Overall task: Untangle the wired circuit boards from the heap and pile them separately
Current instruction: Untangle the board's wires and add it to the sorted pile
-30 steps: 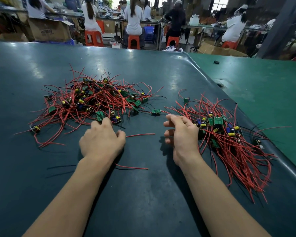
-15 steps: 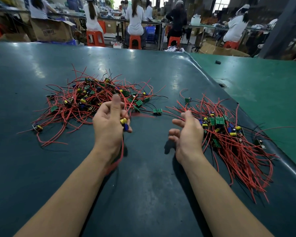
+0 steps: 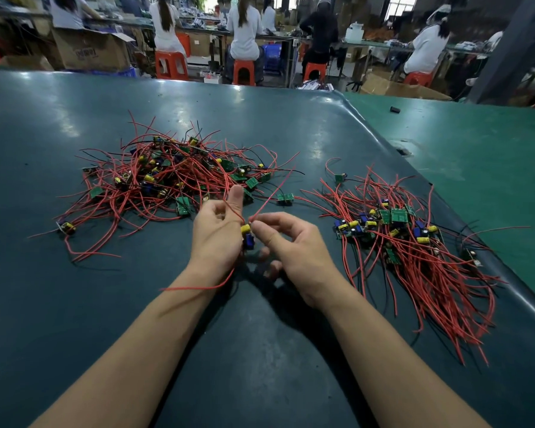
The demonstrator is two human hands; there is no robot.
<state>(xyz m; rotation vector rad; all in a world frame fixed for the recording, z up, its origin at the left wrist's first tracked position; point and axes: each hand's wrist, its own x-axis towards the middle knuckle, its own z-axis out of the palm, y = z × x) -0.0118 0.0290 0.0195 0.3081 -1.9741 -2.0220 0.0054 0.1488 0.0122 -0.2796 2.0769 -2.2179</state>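
Observation:
A tangled heap of small green circuit boards with red wires (image 3: 173,177) lies on the dark table at the left. A second pile of boards with combed-out red wires (image 3: 414,242) lies at the right. Between them, above the table, my left hand (image 3: 217,236) grips one circuit board (image 3: 247,235) with a yellow and a blue part. One of its red wires trails down past my left wrist. My right hand (image 3: 294,245) pinches another red wire of that board at its base, right beside the left hand.
One stray board (image 3: 284,198) lies between the two piles. The dark table mat (image 3: 260,350) ends in a raised edge at the right, beyond which lies a green surface (image 3: 476,156). Several people sit on orange stools at benches behind the table.
My left hand has lifted a board out of the heap and brought it to the middle. My right hand has moved left from the right pile and taken hold of its wire.

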